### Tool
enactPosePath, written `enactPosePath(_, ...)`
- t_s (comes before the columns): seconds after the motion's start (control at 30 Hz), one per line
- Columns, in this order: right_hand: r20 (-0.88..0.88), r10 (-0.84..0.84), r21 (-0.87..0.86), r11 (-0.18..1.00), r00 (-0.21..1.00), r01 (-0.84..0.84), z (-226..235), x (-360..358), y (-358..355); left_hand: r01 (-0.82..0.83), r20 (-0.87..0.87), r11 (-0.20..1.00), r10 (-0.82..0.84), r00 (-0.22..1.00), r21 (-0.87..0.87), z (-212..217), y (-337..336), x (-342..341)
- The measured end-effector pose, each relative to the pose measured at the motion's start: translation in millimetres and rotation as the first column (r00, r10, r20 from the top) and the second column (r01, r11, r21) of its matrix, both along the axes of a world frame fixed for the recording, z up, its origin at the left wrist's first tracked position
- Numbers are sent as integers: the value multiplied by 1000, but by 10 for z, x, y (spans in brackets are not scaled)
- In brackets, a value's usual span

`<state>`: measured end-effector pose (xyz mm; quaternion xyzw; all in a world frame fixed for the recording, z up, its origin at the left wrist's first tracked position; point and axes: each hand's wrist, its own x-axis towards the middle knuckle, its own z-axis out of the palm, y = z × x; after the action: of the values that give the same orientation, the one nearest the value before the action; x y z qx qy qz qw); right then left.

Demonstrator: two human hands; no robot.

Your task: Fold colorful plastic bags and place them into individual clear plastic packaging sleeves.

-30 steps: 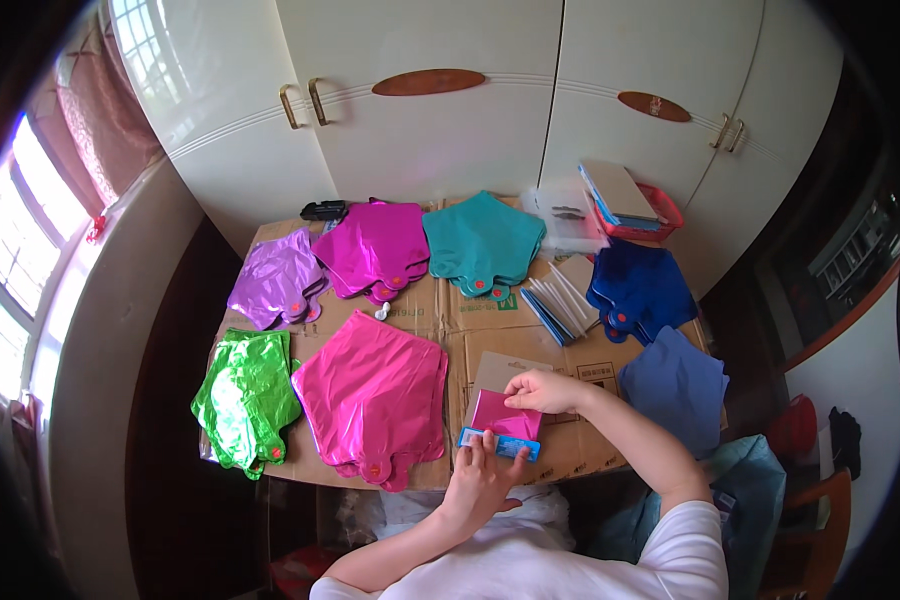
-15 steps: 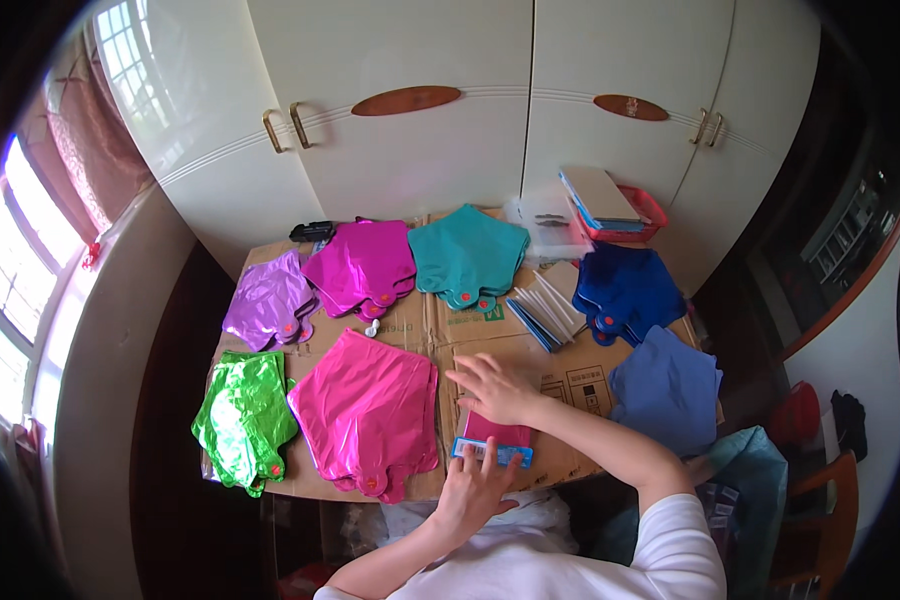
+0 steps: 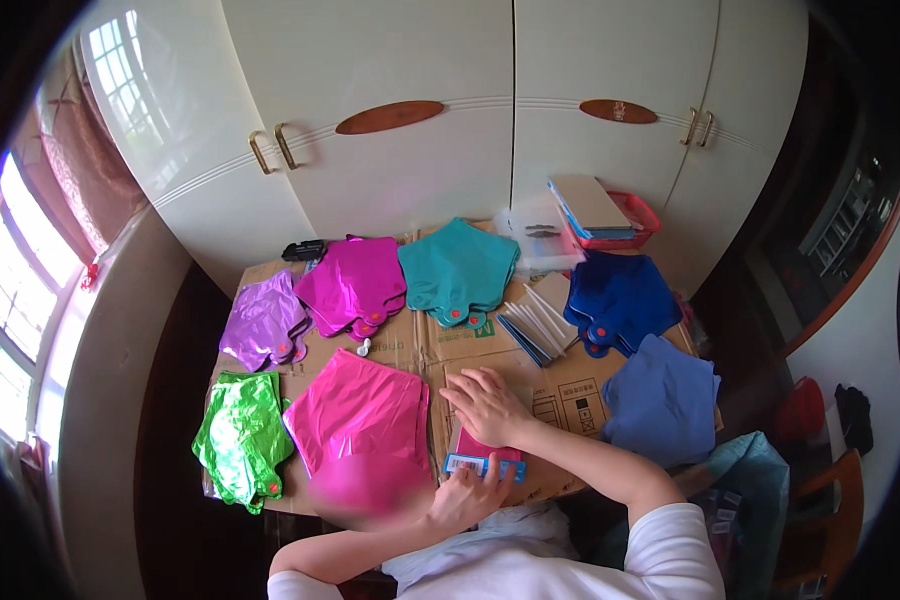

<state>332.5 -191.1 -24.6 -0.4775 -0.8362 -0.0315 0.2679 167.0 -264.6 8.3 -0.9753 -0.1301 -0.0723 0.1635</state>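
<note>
A flat packet with folded pink foil (image 3: 470,442) inside and a blue header card (image 3: 513,470) lies near the cardboard's front edge. My right hand (image 3: 487,406) rests palm down over the packet's far part, fingers stretched out. At the near edge, my left hand (image 3: 462,501) touches the header card with its fingertips, fingers apart. Just left of both hands is a stack of bright pink foil balloons (image 3: 362,415), its lower part blurred. Between my hands a strip of the packet shows; the rest is covered.
More flat foil stacks ring the cardboard (image 3: 390,352): green (image 3: 240,430), lilac (image 3: 262,318), magenta (image 3: 355,283), teal (image 3: 460,272), dark blue (image 3: 625,295) and pale blue (image 3: 660,395). White-and-blue folded cards (image 3: 540,325) sit right of centre. Behind stands a red basket (image 3: 642,222) with boards.
My left hand has shifted slightly, its fingers lower on the header card. My right hand has settled flatter over the packet. The whole view has tilted a little.
</note>
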Motion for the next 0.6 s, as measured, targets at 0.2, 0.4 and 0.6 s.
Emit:
enactPosePath(0.2, -16, 8, -2, 1000, 1000, -8, -6, 8, -4, -16, 125, 1000, 14, 992, 15, -153, 31, -15)
enactPosePath(0.4, -56, 46, -24, 999, 997, -48, -53, 28, 17, -65, 60, 998, 66, 996, -12, -173, 7, 51)
enactPosePath(0.6, -198, -11, 137, 990, 980, 39, 450, 404, 737, -95, 6, 988, 96, 995, -120, -75, 28, 35)
